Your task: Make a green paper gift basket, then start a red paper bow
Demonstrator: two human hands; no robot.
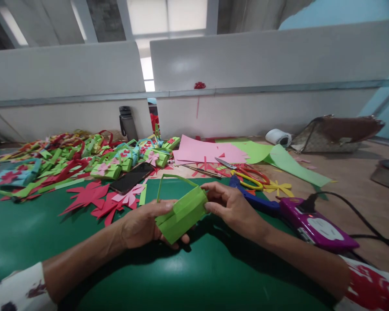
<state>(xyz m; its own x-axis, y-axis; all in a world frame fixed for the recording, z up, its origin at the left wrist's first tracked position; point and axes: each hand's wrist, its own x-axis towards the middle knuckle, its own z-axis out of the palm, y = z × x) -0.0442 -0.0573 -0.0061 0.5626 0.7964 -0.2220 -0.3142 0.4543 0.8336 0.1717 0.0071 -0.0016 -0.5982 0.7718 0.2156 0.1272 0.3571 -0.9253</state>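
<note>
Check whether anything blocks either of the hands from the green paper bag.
Nothing visible does: the left hand holds the green paper bag, and the right hand touches its right end. The phone lies farther back, not between them.

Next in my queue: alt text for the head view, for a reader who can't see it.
A left hand holds a small green paper bag over a green mat while the right hand touches its edge. Beyond lie red paper flowers, a dark phone, scissors and pink paper; piled paper items spread leftward.
</note>
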